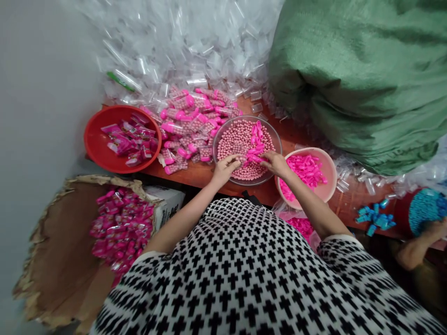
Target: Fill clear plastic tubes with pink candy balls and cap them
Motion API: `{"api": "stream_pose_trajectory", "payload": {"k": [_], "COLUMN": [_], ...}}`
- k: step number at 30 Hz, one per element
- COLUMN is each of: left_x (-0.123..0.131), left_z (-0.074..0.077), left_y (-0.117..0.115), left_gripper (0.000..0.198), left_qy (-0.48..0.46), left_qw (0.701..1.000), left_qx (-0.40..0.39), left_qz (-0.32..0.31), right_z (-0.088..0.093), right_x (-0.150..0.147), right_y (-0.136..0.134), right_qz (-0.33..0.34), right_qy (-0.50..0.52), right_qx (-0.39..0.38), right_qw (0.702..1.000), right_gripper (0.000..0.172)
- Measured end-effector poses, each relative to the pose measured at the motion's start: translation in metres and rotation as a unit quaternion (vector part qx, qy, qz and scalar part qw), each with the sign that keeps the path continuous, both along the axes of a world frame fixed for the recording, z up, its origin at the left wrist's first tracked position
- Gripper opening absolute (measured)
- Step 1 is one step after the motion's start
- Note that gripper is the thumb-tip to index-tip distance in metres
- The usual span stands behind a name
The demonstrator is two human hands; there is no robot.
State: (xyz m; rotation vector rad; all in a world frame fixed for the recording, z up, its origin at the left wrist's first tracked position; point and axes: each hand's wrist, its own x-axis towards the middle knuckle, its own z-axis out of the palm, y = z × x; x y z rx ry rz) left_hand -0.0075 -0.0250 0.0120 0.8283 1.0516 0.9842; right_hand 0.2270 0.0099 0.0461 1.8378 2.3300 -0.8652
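A grey-rimmed bowl (215,139) full of small pink beads (232,137) stands in front of me, with several bright pink caps (257,132) lying on the beads. My left hand (225,170) is at the bowl's near left side, its fingers closed round what looks like a clear plastic tube (239,150) over the beads. At the right side my right hand (275,164) has its fingertips together on a pink cap (257,158). Both hands are close to each other, low over the bowl. The fingertips partly hide what they hold.
Capped bead-filled tubes (192,123) lie behind left. A red basin (89,144) and a torn carton (52,251) hold pink packed pieces. Right: a pale bowl (330,179) of caps, a green sack (352,79), blue pieces (375,216), another person's arm (415,251). Clear tubes (195,42) pile behind.
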Motion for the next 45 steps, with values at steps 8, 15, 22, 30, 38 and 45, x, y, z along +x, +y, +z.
{"api": "stream_pose_trajectory", "payload": {"k": [8, 15, 22, 30, 38, 45], "left_x": [0.009, 0.007, 0.001, -0.013, -0.012, -0.009], "left_z": [0.002, 0.019, 0.027, 0.028, 0.031, 0.037], "left_y": [0.001, 0.002, 0.002, 0.017, 0.016, 0.015], "left_gripper": [0.034, 0.031, 0.038, 0.041, 0.039, 0.036], "left_qy": [0.146, 0.221, 0.214, 0.155, 0.032, -0.101], "left_qw": [0.983, 0.962, 0.95, 0.947, 0.99, 0.988], "left_qx": [0.107, 0.154, 0.21, 0.195, 0.015, -0.112], "left_qz": [-0.044, -0.051, -0.085, -0.201, -0.133, 0.018], "right_z": [0.034, 0.045, 0.038, 0.039, 0.073, 0.031], "right_x": [-0.03, -0.038, -0.038, -0.032, -0.043, -0.061], "right_y": [-0.007, -0.008, -0.017, 0.001, 0.023, -0.004], "right_qz": [-0.073, 0.071, 0.104, 0.124, 0.3, 0.119], "right_qy": [0.32, 0.241, 0.213, 0.242, 0.174, 0.165], "right_qx": [0.052, 0.133, 0.161, 0.018, 0.093, 0.177], "right_qw": [0.943, 0.959, 0.958, 0.962, 0.933, 0.963], "right_gripper": [0.036, 0.029, 0.027, 0.049, 0.055, 0.054]}}
